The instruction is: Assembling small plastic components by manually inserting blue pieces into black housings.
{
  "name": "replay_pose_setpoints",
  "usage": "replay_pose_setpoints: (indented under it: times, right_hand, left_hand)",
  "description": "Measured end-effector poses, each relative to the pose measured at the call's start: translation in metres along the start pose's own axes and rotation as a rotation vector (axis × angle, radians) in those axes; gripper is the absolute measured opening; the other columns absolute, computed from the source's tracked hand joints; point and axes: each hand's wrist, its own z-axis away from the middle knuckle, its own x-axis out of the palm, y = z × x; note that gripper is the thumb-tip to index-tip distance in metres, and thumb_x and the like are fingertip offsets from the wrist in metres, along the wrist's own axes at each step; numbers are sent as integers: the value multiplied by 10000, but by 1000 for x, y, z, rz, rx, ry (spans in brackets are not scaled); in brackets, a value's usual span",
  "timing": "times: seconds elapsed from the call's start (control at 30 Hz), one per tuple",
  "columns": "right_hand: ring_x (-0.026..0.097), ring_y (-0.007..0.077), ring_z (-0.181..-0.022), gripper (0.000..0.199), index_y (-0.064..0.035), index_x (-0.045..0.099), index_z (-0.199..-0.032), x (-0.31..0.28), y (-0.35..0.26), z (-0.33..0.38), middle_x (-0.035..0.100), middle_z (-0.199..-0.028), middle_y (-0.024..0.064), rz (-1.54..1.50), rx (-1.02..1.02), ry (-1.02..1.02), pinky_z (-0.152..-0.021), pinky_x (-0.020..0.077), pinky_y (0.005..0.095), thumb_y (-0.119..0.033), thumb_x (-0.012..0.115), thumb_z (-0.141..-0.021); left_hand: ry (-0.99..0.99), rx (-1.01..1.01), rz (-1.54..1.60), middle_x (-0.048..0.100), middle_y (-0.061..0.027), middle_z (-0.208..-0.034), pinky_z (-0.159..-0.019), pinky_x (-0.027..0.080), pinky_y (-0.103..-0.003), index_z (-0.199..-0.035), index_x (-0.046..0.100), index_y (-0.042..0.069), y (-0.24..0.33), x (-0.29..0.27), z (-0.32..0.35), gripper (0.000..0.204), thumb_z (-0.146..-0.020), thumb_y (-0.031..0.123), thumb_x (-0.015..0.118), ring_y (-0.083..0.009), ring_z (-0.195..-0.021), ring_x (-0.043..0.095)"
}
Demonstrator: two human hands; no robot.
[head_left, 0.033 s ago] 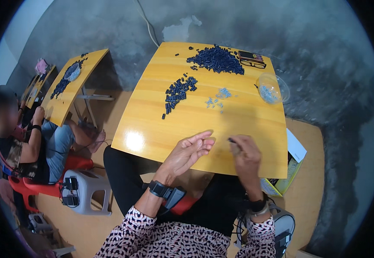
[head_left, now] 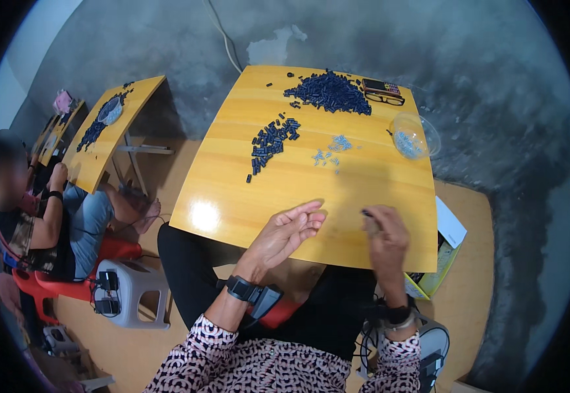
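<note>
My left hand point(head_left: 290, 230) is held above the front edge of the yellow table point(head_left: 213, 177), palm turned to the right. Its fingers are loosely bent and apart, and nothing shows in them. To its right, my right hand point(head_left: 388, 236) pinches a small black cylindrical piece point(head_left: 366, 213) between thumb and fingertips. Beyond the hands lies a loose group of black pieces point(head_left: 268, 147), with a larger heap of the same kind point(head_left: 331, 92) at the far edge. Small silvery-blue parts point(head_left: 325, 157) are scattered near the middle.
A clear plastic tub point(head_left: 411, 141) with more silvery parts stands at the table's right edge. Eyeglasses point(head_left: 385, 99) and a phone-like device point(head_left: 381, 85) lie at the far right. Below the right edge is a yellow box point(head_left: 437, 278). Another person point(head_left: 42, 216) sits at a table on the left.
My right hand has shifted a little to the right with the black piece, farther from my left hand. My left hand stays in place.
</note>
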Motion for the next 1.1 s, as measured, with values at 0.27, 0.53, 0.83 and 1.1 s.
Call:
replay_pose_setpoints:
  times: [0.27, 0.53, 0.83, 1.1]
  right_hand:
    - [575, 143, -728, 221, 15, 631, -1032, -134, 110, 35, 599, -950, 91, 44, 229, 379, -652, 486, 248, 63, 549, -832]
    - [612, 203, -824, 255, 66, 624, -1043, -177, 249, 112, 641, -930, 131, 621, 363, 197, -736, 483, 295, 47, 548, -800]
    - [618, 219, -786, 222, 61, 618, -1040, -207, 272, 70, 637, -945, 157, 396, 408, 347, -723, 500, 313, 12, 560, -831]
    - [579, 171, -743, 153, 58, 634, -939, -91, 88, -84, 626, -836, 101, 142, 14, -97, -646, 438, 260, -35, 596, -824]
  left_hand:
    - [-49, 11, 137, 616, -95, -1075, -821, 479, -240, -1309, 419, -38, 4, -2, -3, 417, -945, 144, 507, -121, -939, 585]
    - [-66, 6, 181, 607, -103, -1068, -835, 473, -257, -1281, 444, -28, -1, -3, -9, 409, -929, 159, 538, -143, -943, 581]
    - [-97, -28, 197, 593, -80, -1105, -841, 462, -246, -1309, 423, -21, -2, -7, -4, 428, -935, 160, 530, -126, -974, 568]
    - [-52, -24, 206, 601, -102, -1074, -817, 468, -250, -1277, 457, -28, 3, -4, -5, 402, -926, 149, 541, -133, -941, 574]
